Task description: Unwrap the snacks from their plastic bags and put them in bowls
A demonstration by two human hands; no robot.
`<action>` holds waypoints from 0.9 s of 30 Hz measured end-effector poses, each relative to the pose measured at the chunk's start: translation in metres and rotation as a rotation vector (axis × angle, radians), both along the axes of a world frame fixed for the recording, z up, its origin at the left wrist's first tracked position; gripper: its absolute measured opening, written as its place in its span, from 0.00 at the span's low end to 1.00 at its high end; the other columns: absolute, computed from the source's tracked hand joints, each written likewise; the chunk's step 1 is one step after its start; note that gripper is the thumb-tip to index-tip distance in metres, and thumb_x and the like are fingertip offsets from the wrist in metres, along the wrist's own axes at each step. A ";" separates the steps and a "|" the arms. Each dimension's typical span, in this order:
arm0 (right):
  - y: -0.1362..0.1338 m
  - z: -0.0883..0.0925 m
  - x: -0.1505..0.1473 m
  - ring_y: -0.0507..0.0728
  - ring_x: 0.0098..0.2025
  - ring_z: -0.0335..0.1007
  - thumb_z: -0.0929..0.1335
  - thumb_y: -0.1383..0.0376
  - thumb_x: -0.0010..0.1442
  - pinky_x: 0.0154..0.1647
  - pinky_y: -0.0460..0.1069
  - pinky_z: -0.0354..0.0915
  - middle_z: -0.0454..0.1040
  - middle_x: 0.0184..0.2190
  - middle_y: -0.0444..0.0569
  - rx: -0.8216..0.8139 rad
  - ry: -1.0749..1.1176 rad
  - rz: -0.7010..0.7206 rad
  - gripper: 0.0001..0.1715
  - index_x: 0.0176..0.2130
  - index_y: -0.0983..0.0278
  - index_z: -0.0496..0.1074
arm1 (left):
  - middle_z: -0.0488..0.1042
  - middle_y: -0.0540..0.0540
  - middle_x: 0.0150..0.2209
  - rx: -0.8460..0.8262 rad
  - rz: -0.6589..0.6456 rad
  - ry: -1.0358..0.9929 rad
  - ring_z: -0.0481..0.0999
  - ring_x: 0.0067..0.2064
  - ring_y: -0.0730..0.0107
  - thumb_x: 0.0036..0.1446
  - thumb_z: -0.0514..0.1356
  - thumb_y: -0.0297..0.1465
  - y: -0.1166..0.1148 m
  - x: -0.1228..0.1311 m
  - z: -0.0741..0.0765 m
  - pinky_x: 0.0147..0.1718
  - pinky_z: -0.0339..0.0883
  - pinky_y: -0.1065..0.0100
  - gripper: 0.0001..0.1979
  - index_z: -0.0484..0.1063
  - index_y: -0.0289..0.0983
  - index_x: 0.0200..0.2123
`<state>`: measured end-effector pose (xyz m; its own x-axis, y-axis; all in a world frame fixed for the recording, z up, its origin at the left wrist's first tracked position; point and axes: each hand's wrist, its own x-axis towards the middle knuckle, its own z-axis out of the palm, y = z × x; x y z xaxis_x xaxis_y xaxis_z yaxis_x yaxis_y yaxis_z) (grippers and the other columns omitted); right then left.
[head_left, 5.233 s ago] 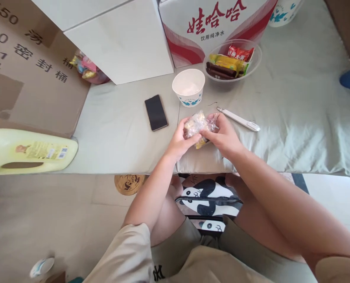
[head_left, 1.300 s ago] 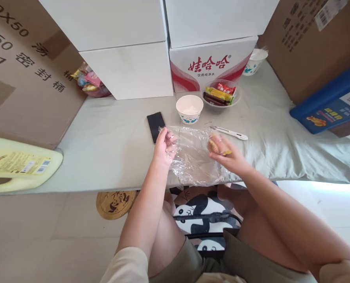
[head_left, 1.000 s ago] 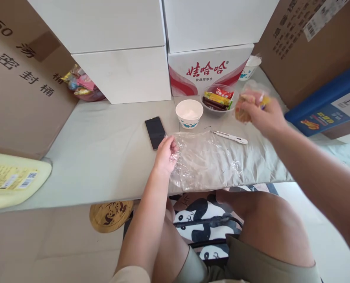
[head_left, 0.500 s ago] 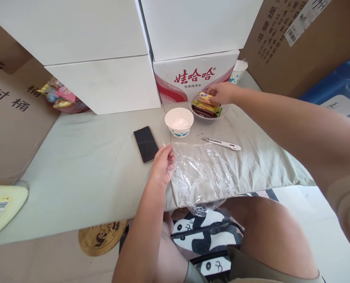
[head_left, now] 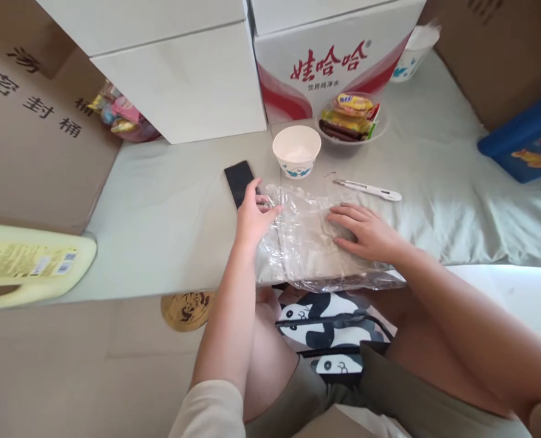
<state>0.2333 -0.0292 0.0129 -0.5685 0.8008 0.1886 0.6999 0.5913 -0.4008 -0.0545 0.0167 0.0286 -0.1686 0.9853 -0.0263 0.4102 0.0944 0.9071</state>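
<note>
A clear plastic bag (head_left: 300, 240) lies crinkled along the front edge of the cloth-covered surface, partly hanging over it. My left hand (head_left: 256, 213) is at the bag's left side, thumb and fingers apart, beside the black phone (head_left: 239, 179) it partly covers. On the bag's right part my right hand (head_left: 366, 231) rests, palm down with fingers spread. Behind the bag stands a white paper bowl (head_left: 296, 152) with blue leaf prints. A white utility knife (head_left: 368, 190) lies beyond my right hand. Wrapped snacks (head_left: 348, 118) fill a clear round bowl (head_left: 380, 128).
White boxes (head_left: 183, 91) and a red-and-white carton (head_left: 329, 67) stand at the back. Stacked paper cups (head_left: 414, 55) are at the back right, near a blue container (head_left: 526, 140). A yellow bottle (head_left: 37, 261) is at the left, with a brown carton (head_left: 37, 121) behind it.
My right hand has left the snack bowl and come down onto the plastic bag. The left hand's pinch on the bag has opened. The view has shifted.
</note>
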 end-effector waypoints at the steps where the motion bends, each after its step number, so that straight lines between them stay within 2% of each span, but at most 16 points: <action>1: -0.004 -0.004 0.002 0.73 0.68 0.63 0.66 0.56 0.65 0.65 0.70 0.62 0.70 0.64 0.58 -0.015 -0.037 -0.016 0.28 0.62 0.61 0.69 | 0.75 0.44 0.46 0.048 0.034 0.120 0.76 0.36 0.69 0.44 0.74 0.26 -0.004 -0.006 0.000 0.39 0.73 0.64 0.44 0.63 0.45 0.65; 3: -0.006 -0.005 0.005 0.74 0.70 0.59 0.66 0.56 0.65 0.67 0.72 0.60 0.66 0.68 0.57 -0.025 -0.079 -0.031 0.31 0.64 0.61 0.68 | 0.72 0.40 0.54 0.190 0.100 0.331 0.78 0.44 0.62 0.47 0.72 0.25 -0.015 -0.012 0.004 0.45 0.74 0.59 0.42 0.64 0.46 0.65; 4: -0.006 -0.002 0.005 0.74 0.71 0.58 0.66 0.56 0.66 0.67 0.71 0.59 0.65 0.68 0.57 -0.020 -0.083 -0.030 0.31 0.64 0.61 0.68 | 0.71 0.40 0.56 0.272 0.091 0.412 0.78 0.48 0.60 0.50 0.70 0.26 -0.021 -0.011 0.008 0.49 0.73 0.57 0.37 0.67 0.45 0.63; 5: -0.006 0.002 0.006 0.74 0.71 0.57 0.66 0.56 0.66 0.67 0.71 0.59 0.65 0.69 0.58 -0.009 -0.080 -0.027 0.30 0.64 0.62 0.69 | 0.72 0.40 0.55 0.342 0.027 0.471 0.77 0.50 0.58 0.53 0.68 0.26 -0.027 -0.009 0.012 0.52 0.72 0.56 0.30 0.70 0.44 0.59; 7: -0.007 0.008 0.007 0.73 0.70 0.58 0.66 0.55 0.66 0.68 0.70 0.60 0.66 0.68 0.58 0.018 -0.060 -0.013 0.28 0.62 0.62 0.71 | 0.76 0.42 0.52 0.387 -0.250 0.531 0.77 0.53 0.58 0.58 0.66 0.29 -0.037 -0.001 0.018 0.57 0.70 0.55 0.18 0.76 0.42 0.52; 8: -0.008 0.009 0.008 0.73 0.70 0.59 0.66 0.55 0.66 0.68 0.69 0.60 0.67 0.67 0.58 0.027 -0.050 -0.003 0.28 0.61 0.62 0.72 | 0.77 0.42 0.52 0.356 -0.412 0.545 0.76 0.55 0.57 0.58 0.66 0.31 -0.042 0.002 0.019 0.60 0.68 0.54 0.16 0.77 0.41 0.50; 10: -0.009 0.007 0.012 0.73 0.69 0.61 0.68 0.55 0.65 0.67 0.69 0.61 0.69 0.66 0.58 0.031 -0.046 0.007 0.27 0.60 0.62 0.73 | 0.76 0.41 0.58 0.225 -0.642 0.571 0.72 0.63 0.52 0.56 0.69 0.34 -0.048 0.006 0.018 0.65 0.64 0.50 0.20 0.77 0.40 0.53; 11: -0.009 0.004 0.015 0.73 0.69 0.62 0.68 0.55 0.65 0.67 0.69 0.62 0.70 0.65 0.57 0.024 -0.051 0.004 0.27 0.59 0.62 0.74 | 0.73 0.40 0.62 0.150 -0.686 0.584 0.68 0.67 0.50 0.55 0.70 0.35 -0.050 0.007 0.015 0.67 0.60 0.48 0.24 0.76 0.40 0.55; 14: -0.004 -0.006 0.027 0.72 0.67 0.66 0.68 0.58 0.65 0.65 0.70 0.63 0.74 0.62 0.55 -0.002 -0.042 -0.026 0.21 0.54 0.60 0.78 | 0.67 0.40 0.68 0.013 -0.665 0.601 0.60 0.72 0.50 0.56 0.69 0.34 -0.051 0.002 0.008 0.70 0.55 0.46 0.26 0.74 0.41 0.58; 17: 0.003 -0.009 0.035 0.70 0.63 0.70 0.67 0.60 0.65 0.62 0.69 0.66 0.78 0.57 0.54 0.027 0.033 -0.049 0.13 0.41 0.59 0.81 | 0.68 0.41 0.67 0.020 -0.614 0.594 0.66 0.69 0.53 0.58 0.67 0.32 -0.050 -0.003 0.006 0.68 0.60 0.48 0.19 0.77 0.41 0.54; 19: 0.004 -0.001 0.037 0.70 0.62 0.71 0.67 0.60 0.65 0.62 0.68 0.66 0.79 0.55 0.54 0.089 0.103 -0.057 0.12 0.35 0.59 0.80 | 0.74 0.41 0.62 0.074 -0.580 0.590 0.73 0.62 0.55 0.60 0.63 0.29 -0.050 -0.006 0.010 0.63 0.65 0.50 0.09 0.81 0.39 0.44; 22: -0.005 0.023 0.036 0.68 0.60 0.74 0.66 0.60 0.66 0.63 0.67 0.63 0.82 0.48 0.52 0.165 0.202 -0.101 0.11 0.34 0.58 0.77 | 0.82 0.43 0.48 0.174 -0.481 0.474 0.80 0.51 0.60 0.60 0.61 0.27 -0.054 -0.010 0.019 0.57 0.71 0.54 0.07 0.80 0.38 0.34; 24: -0.016 0.041 0.036 0.65 0.49 0.79 0.65 0.61 0.65 0.59 0.64 0.67 0.83 0.38 0.50 0.122 0.253 -0.171 0.09 0.35 0.58 0.75 | 0.83 0.46 0.40 0.186 -0.394 0.294 0.81 0.45 0.63 0.57 0.63 0.29 -0.059 -0.014 0.027 0.51 0.73 0.58 0.04 0.79 0.38 0.34; 25: -0.021 0.049 0.036 0.62 0.42 0.80 0.65 0.60 0.64 0.53 0.61 0.70 0.81 0.33 0.49 0.055 0.280 -0.219 0.09 0.36 0.58 0.75 | 0.82 0.47 0.36 0.176 -0.352 0.176 0.82 0.42 0.65 0.56 0.64 0.30 -0.061 -0.015 0.030 0.48 0.75 0.60 0.03 0.78 0.38 0.34; 27: -0.028 0.060 0.036 0.57 0.27 0.75 0.66 0.59 0.63 0.37 0.54 0.71 0.76 0.25 0.45 -0.133 0.351 -0.327 0.08 0.37 0.58 0.74 | 0.80 0.49 0.32 0.143 -0.268 -0.084 0.81 0.37 0.68 0.54 0.67 0.34 -0.062 -0.014 0.033 0.41 0.76 0.65 0.07 0.75 0.38 0.33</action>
<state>0.2696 -0.0573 0.0730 -0.2041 0.9567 0.2075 0.6490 0.2909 -0.7030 -0.0687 -0.0458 0.0620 0.0940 0.9891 0.1132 0.3267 -0.1381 0.9350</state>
